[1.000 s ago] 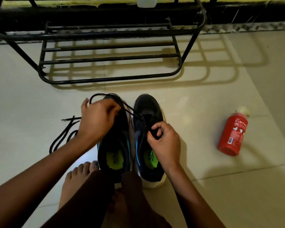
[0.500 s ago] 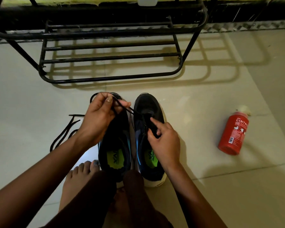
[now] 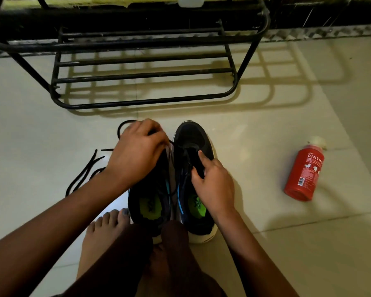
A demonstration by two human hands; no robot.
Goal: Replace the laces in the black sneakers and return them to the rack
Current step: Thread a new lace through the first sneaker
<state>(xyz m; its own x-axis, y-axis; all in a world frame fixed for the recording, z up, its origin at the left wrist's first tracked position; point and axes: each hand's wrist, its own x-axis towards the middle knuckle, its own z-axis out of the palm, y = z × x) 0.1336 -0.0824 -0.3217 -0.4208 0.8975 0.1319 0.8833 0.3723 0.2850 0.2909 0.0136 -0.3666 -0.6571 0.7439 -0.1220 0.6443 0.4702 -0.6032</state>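
Two black sneakers with green insoles stand side by side on the tiled floor, toes pointing away from me. My left hand (image 3: 137, 153) hovers over the left sneaker (image 3: 150, 202) and pinches a black lace (image 3: 121, 127) that loops out past its toe and runs across to the right sneaker (image 3: 193, 136). My right hand (image 3: 212, 181) rests on the right sneaker's tongue, index finger stretched forward, thumb and fingers gripping the tongue. A second black lace (image 3: 84, 174) lies loose on the floor to the left. The black metal rack (image 3: 144, 76) stands empty just beyond the shoes.
A red bottle (image 3: 304, 174) with a pale cap lies on its side on the floor to the right. My bare foot (image 3: 103, 230) and dark-clothed knees sit close behind the sneakers' heels. A white container (image 3: 190, 1) peeks in above the rack.
My left hand has turned palm-down and lowered over the left sneaker's toe, still holding the lace. My right hand slid a little toward the heel along the right sneaker's tongue, index finger extended.
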